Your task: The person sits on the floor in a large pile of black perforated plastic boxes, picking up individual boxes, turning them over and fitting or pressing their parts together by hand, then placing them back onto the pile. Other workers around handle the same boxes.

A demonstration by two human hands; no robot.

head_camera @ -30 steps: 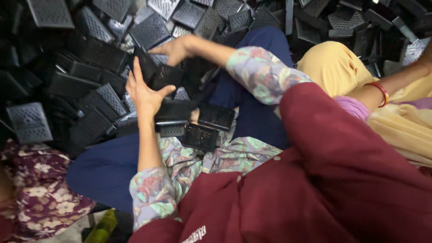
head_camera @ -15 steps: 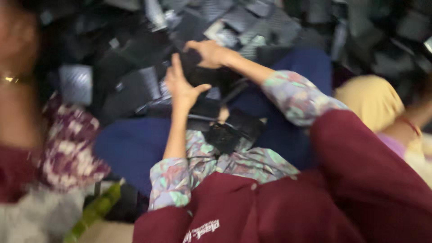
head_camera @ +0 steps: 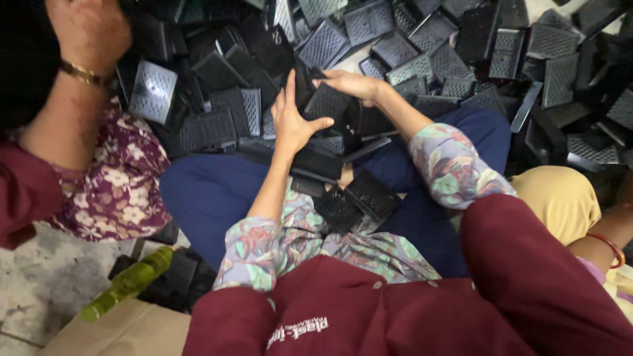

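My left hand (head_camera: 292, 118) and my right hand (head_camera: 353, 84) meet over a black perforated plastic panel (head_camera: 328, 103), one on each side of it. The left hand's fingers point up with the thumb pressed against the panel's lower edge. My right hand curls over its top edge. I sit with blue-trousered legs (head_camera: 211, 191) spread, and several more black panels (head_camera: 356, 198) lie in my lap. A large heap of the same black grille panels (head_camera: 428, 46) covers the floor in front.
A person on the left in a floral garment (head_camera: 119, 178) raises an arm with a gold bangle (head_camera: 82, 72). Another person in yellow (head_camera: 560, 204) sits at the right. A green bottle (head_camera: 128, 283) lies on the floor at lower left.
The view has swung and steadied. My right hand came back from the pile to the panel, and both hands now close on it. The neighbour's arm on the left has risen.
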